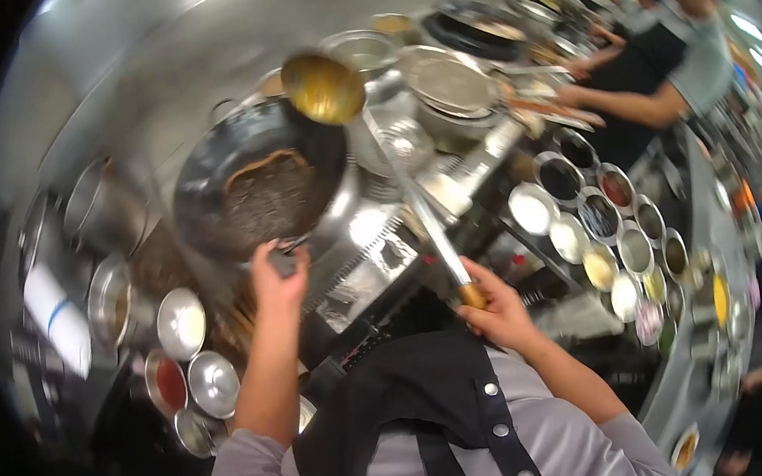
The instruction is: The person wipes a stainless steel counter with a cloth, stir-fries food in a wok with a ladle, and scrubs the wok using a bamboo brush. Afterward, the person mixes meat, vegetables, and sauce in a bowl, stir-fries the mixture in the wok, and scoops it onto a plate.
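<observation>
My left hand (pixel 278 281) is closed at the near rim of a large black wok (pixel 205 190), with a small dark grey piece, perhaps a cloth or the handle, between the fingers. Dark, shiny liquid (pixel 274 202) lies in the bottom of the wok, with a brownish edge at its far side. My right hand (pixel 499 307) grips the wooden end of a long-handled ladle (pixel 324 89). The ladle's bowl is raised beside the wok's far right rim and holds a yellowish, oily-looking liquid.
Right of the stove stand several small containers (pixel 598 214) of sauces and seasonings. Metal bowls (pixel 214 385) and pots (pixel 106 208) stand at the left. A strainer (pixel 451 80) rests on a pot behind. A co-worker (pixel 682 57) works at the far right, arms extended over the range.
</observation>
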Motion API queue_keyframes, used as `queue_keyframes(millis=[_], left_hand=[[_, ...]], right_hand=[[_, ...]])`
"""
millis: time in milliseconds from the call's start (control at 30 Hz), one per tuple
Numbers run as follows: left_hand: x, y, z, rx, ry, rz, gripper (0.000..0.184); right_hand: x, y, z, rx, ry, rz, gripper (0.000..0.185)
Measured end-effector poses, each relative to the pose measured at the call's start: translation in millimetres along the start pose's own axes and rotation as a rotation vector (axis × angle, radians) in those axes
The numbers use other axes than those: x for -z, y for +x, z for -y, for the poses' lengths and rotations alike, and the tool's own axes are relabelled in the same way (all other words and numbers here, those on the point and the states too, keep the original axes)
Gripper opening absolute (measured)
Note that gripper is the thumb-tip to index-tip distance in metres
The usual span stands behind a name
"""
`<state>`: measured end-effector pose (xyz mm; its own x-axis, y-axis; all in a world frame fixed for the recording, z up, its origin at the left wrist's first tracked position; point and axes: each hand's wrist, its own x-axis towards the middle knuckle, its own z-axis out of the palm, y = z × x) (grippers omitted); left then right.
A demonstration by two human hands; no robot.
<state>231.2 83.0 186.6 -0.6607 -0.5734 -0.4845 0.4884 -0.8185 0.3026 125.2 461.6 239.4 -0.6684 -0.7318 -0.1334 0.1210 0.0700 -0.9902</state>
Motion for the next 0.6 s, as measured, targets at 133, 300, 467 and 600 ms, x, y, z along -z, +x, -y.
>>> queue_keyframes(millis=[133, 300, 467, 600], left_hand=[[-14.1, 27.7, 6.9, -0.062, -0.028, -0.062, 0.007], [-32.0, 66.2, 4.1, -0.108, -0.097, -0.092, 0.006], [-51.4, 66.4, 16.0, -0.228, -0.109, -0.218, 0.014], [-27.8, 42.9, 17.8, -0.441, 0.061, -0.232, 0.029]], right_hand=[[-19.1, 144.4, -37.3, -0.102, -0.197, 0.229, 0.073], [-24.6, 329.0, 16.8, 0.392, -0.64, 0.082, 0.072], [-44.2, 545.9, 74.3, 0.466, -1.303, 0.138, 0.053], [-54.3, 673.8, 104.7, -0.612, 0.208, 0.464, 0.009]])
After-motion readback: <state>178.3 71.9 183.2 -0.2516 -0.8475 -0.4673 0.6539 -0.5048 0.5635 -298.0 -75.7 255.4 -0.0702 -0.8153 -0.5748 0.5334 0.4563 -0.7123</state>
